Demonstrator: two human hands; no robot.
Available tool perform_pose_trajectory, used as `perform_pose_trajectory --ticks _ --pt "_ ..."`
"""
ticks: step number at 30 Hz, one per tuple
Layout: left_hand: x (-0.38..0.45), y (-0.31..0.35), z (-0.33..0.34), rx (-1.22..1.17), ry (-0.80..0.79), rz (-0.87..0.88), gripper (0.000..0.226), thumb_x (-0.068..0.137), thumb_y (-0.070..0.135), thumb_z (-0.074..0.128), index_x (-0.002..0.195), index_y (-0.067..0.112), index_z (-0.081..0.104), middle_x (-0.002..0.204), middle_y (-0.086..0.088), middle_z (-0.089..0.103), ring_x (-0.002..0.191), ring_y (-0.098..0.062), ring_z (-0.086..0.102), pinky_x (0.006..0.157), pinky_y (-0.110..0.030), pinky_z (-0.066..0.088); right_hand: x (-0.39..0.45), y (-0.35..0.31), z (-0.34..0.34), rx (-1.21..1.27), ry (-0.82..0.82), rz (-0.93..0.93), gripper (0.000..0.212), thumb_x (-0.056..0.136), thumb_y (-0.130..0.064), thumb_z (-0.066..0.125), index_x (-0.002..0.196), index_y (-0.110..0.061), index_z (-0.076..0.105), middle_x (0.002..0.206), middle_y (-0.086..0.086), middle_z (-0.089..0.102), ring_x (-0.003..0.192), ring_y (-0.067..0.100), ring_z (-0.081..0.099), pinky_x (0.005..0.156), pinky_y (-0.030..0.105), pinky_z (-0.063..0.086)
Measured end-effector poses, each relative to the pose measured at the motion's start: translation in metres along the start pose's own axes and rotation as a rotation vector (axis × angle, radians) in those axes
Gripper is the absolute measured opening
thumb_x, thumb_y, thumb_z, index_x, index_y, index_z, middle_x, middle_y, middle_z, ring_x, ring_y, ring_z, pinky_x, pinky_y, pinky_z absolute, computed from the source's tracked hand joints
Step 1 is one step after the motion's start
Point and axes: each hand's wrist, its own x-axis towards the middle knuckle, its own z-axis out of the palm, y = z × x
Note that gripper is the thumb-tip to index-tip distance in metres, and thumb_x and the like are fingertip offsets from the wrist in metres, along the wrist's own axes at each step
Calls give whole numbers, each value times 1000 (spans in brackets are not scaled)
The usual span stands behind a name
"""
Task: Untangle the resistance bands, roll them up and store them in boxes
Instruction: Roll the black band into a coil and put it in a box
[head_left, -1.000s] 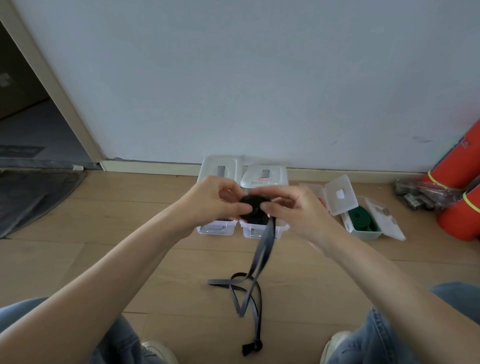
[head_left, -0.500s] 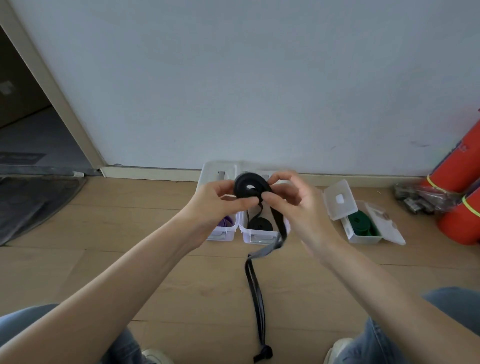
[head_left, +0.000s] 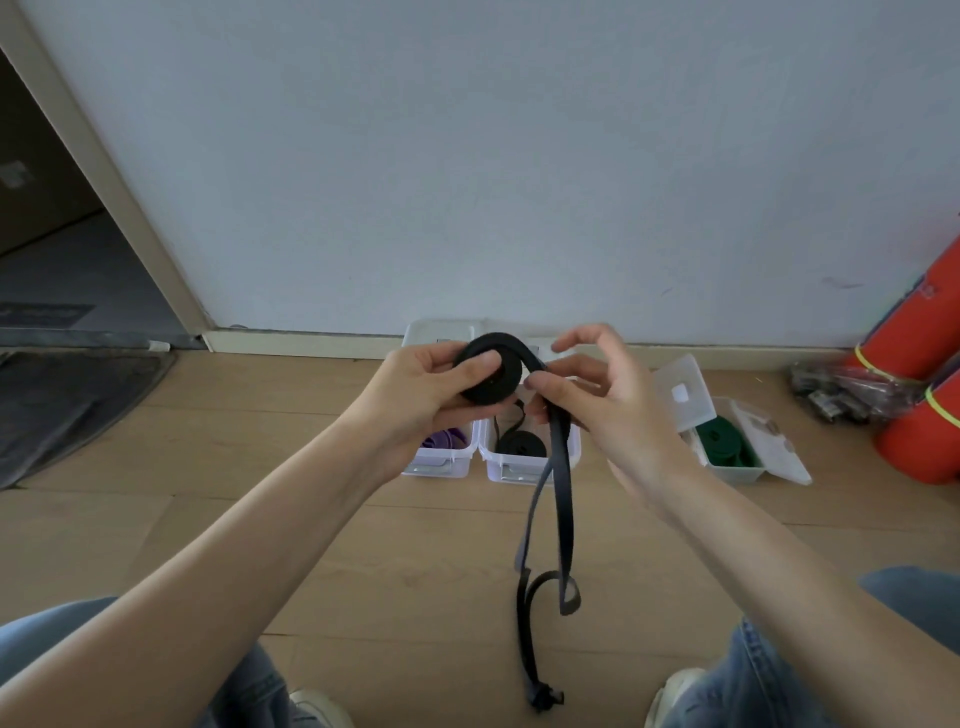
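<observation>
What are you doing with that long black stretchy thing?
A person sitting on the wooden floor is rolling up a long black resistance band. The left hand grips the rolled black coil, and the right hand pinches the loose strap beside it. The rest hangs down to the floor, not yet rolled. Behind stand clear plastic boxes: one with a purple band, one with a black roll, one with a green roll.
</observation>
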Motion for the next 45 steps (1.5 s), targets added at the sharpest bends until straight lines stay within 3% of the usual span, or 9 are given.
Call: perform_pose_trajectory --ticks 6,9,15,23,27,30,34,37,45 --pt "5 -8 9 11 82 -6 25 90 30 57 105 14 68 104 -6 70 99 -11 59 85 -28 36 -1 8 16 122 25 12 21 84 -7 66 96 -15 50 84 8 73 76 24 70 73 36 57" --pt "6 -6 8 149 50 26 21 88 27 59 105 17 69 104 0 71 106 -11 62 94 -27 42 4 5 7 19 55 -30 21 84 -5 65 92 -19 52 81 10 73 75 24 70 73 34 56" --pt "0 6 -7 322 -152 -20 13 88 12 61 98 11 68 86 -5 75 81 -14 72 65 -16 53 9 -7 -14 -346 -200 -23 26 82 -6 69 88 -30 64 73 -5 71 65 5 64 59 10 45" --pt "3 -1 0 325 113 218 8 84 8 66 86 15 70 74 1 74 69 -13 71 60 -17 53 0 7 -9 168 -151 208 32 74 -8 72 102 -10 57 86 13 73 67 22 66 62 26 53" --pt "4 2 -5 427 -90 18 11 85 11 66 96 12 69 82 -4 75 81 -18 72 67 -18 55 3 11 -10 -248 -80 31 25 79 -1 69 92 -22 63 79 -1 73 68 8 65 63 14 48" --pt "1 4 -11 523 -277 -141 13 87 18 64 95 11 71 88 -9 74 85 -21 72 71 -22 57 5 9 -10 -594 -213 -98 28 78 -3 68 91 -28 67 81 -15 70 79 -4 64 67 6 43" --pt "1 7 -10 451 -196 -91 12 88 15 61 92 10 71 83 -10 74 76 -21 72 61 -19 54 7 5 -13 -372 -245 -23 30 80 -7 70 93 -33 68 87 -5 74 81 12 68 74 19 53" --pt "2 12 -13 397 -105 -12 13 88 11 61 93 4 70 82 -12 74 75 -25 72 62 -25 57 7 -1 -21 -61 -241 145 21 81 -16 67 102 -17 65 81 6 72 70 23 64 72 31 55" --pt "1 7 0 44 122 75 20 90 11 57 98 -5 67 88 -15 73 78 -22 72 65 -23 57 -3 -2 -4 -5 -120 97 11 91 -6 56 98 -2 49 77 9 66 59 23 62 59 35 56"
